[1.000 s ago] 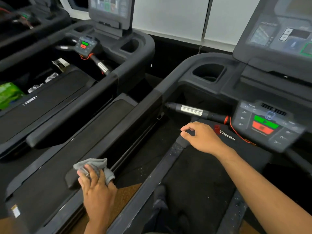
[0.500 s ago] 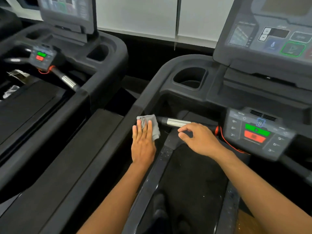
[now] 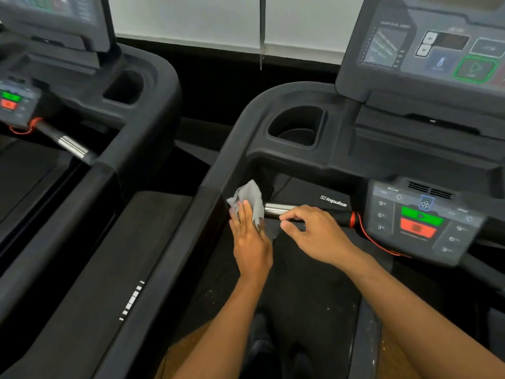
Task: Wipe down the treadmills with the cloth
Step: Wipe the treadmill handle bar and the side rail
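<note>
A small grey cloth lies against the left end of the chrome handlebar grip of the right treadmill. My left hand presses flat on the cloth, fingers straight and together. My right hand hovers over the same bar just to the right, thumb and forefinger pinched near the chrome part, holding nothing that I can make out. A second treadmill stands on the left.
The right treadmill has a cup holder, a keypad with green and red buttons, a red safety cord and a console screen. The black belt runs below my arms. A white wall is behind.
My left hand carried the cloth from the left side rail's end up to the handlebar, then slid it slightly right onto the bar. The view has moved closer. My right hand stayed near the bar.
</note>
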